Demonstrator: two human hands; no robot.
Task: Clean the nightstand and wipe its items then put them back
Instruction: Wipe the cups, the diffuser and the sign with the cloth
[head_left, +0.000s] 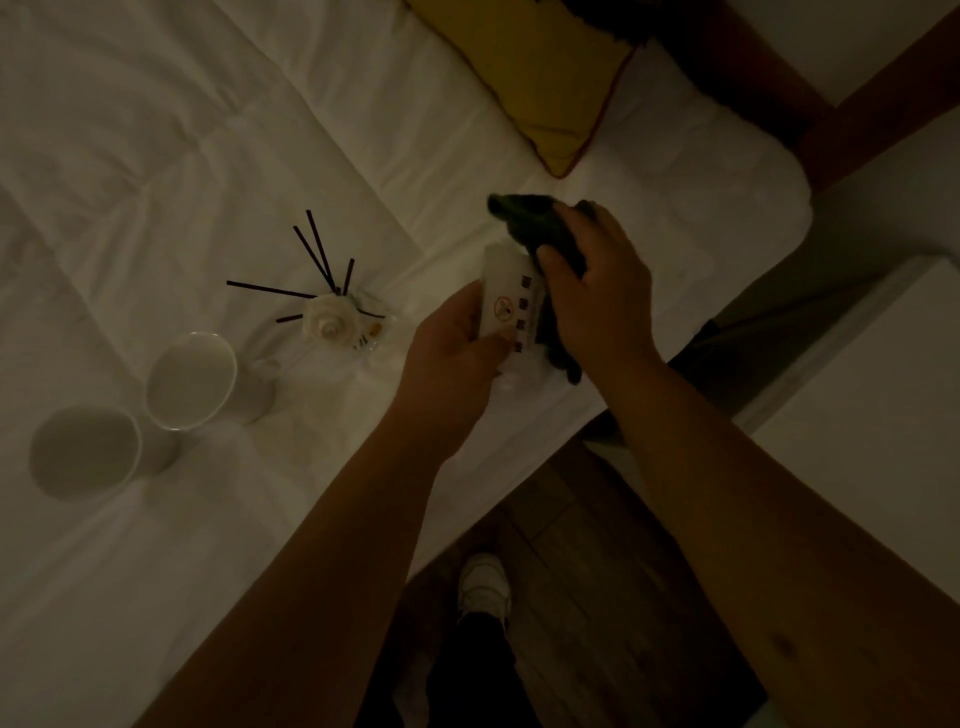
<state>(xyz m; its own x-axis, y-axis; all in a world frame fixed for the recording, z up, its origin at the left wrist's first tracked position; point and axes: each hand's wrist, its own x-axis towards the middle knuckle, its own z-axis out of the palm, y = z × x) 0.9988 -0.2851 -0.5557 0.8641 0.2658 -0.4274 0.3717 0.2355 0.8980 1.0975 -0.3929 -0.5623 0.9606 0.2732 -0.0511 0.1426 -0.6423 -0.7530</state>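
Head view, dim light. The left hand (457, 348) grips a small white sign card (511, 301) by its near end, thumb curled across the face – the card carries a round no-smoking mark and a column of print. Its long axis runs near-to-far, tipped a bit right. The right hand (597, 291) is closed round a dark cloth (540, 228), pressing it on the card's far-right edge; cloth touches card, w/ a tail hanging along the right side. So the card lies just left of the right hand, between the 2 hands, held over the bed (208, 130) edge.

Left on the bed: a reed diffuser (332, 317) w/ dark sticks, then 2 white mugs (189, 382) side by side, nearer left – well apart from the hands. Nightstand (883, 395), prob. the pale top at right, sits nearer the right arm. Judgement: the wipe should run along the card's long axis toward the left hand.
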